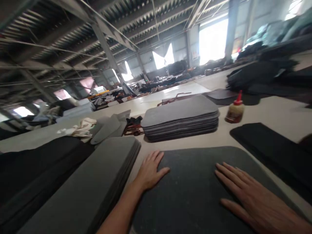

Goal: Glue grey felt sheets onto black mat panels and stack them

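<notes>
A large dark grey felt sheet [195, 191] with rounded corners lies flat on the table in front of me. My left hand [149, 170] rests open on its left edge, fingers stretched forward. My right hand [248, 195] lies open and flat on the sheet's right part, fingers spread and pointing left. Neither hand holds anything.
A stack of grey sheets [181, 118] sits ahead, another stack [97, 185] at my left. A glue bottle with a red cap [235, 109] stands to the right. Black sheets [273, 152] lie at right, black fabric [36, 165] at left, a white rag [80, 129] beyond.
</notes>
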`<state>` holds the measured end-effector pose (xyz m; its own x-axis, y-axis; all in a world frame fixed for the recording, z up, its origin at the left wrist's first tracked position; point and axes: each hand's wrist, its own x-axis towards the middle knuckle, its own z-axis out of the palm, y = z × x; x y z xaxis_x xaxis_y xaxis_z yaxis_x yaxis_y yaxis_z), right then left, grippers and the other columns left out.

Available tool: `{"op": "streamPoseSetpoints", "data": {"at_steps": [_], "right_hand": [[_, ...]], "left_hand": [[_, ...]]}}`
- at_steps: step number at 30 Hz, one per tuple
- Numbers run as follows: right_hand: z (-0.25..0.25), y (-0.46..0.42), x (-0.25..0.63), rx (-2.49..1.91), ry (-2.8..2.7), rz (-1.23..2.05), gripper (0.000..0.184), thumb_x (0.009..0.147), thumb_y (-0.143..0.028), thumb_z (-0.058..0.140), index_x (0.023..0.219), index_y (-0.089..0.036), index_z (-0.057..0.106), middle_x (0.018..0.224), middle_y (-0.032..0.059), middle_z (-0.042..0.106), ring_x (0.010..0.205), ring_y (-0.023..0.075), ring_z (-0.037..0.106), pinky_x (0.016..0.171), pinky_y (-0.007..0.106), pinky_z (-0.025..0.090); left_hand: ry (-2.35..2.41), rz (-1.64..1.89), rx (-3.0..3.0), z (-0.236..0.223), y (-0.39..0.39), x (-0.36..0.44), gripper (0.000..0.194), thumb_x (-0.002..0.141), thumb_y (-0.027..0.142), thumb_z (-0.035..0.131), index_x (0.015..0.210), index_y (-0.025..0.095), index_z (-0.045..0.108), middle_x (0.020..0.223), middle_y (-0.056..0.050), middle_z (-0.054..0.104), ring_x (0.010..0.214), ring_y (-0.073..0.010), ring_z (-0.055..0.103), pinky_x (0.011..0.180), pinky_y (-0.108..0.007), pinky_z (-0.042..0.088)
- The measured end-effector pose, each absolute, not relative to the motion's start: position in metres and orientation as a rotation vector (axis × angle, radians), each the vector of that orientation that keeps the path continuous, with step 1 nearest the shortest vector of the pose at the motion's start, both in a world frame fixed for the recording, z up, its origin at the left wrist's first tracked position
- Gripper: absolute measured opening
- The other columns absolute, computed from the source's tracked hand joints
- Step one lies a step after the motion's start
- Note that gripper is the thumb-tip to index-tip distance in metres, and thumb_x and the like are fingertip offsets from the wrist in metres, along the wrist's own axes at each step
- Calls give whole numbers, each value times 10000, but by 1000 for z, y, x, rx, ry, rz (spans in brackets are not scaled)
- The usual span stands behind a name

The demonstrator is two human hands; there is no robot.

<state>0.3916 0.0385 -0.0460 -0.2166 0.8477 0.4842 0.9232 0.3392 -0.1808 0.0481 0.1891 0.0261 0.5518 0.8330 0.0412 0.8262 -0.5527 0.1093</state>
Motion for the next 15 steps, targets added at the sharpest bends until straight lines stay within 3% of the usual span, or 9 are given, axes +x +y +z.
{"op": "streamPoseSetpoints", "data": {"at_steps": [4, 7, 9, 12, 15], "right_hand": [[-29, 38, 410, -1891, -2081, -401, 869, 974, -698, 334, 1379, 34, 570, 1493, 284, 414, 1395, 434, 397, 1111, 607, 413], [-15, 38, 416, -2122, -1973, -368, 919, 965, -702, 354, 1376, 100, 536, 1481, 344, 390, 1400, 466, 367, 1141, 613, 357], [-1, 37, 407, -2123, -1989, -307, 874, 983, -653, 375, 1419, 96, 488, 1514, 333, 343, 1434, 451, 311, 1171, 604, 309], [22, 30, 379, -1940, -2142, -70, 787, 1006, -576, 418, 1519, 19, 374, 1593, 243, 223, 1491, 381, 201, 1199, 566, 280], [31, 16, 351, -1732, -2288, 223, 779, 996, -573, 467, 1571, -75, 301, 1629, 153, 146, 1514, 339, 133, 1219, 568, 227]], "left_hand": [[1461, 212, 2707, 14, 198, 43, 667, 972, 575, 458, 1514, 192, 388, 1616, -147, 318, 1510, -344, 234, 1213, -595, 233], [1465, 189, 2742, 9, 204, 42, 665, 977, 588, 419, 1515, 198, 392, 1616, -121, 327, 1507, -346, 243, 1213, -572, 251], [1534, 132, 2794, 13, 203, 45, 665, 977, 607, 392, 1518, 220, 392, 1621, -104, 321, 1497, -362, 265, 1193, -598, 277], [1717, 170, 2966, 23, 189, 52, 636, 972, 572, 408, 1487, 202, 447, 1632, -114, 286, 1498, -407, 235, 1166, -688, 236], [1632, 298, 3116, 24, 161, 53, 577, 986, 500, 380, 1470, 200, 472, 1617, -91, 330, 1505, -347, 251, 1193, -630, 250]]}}
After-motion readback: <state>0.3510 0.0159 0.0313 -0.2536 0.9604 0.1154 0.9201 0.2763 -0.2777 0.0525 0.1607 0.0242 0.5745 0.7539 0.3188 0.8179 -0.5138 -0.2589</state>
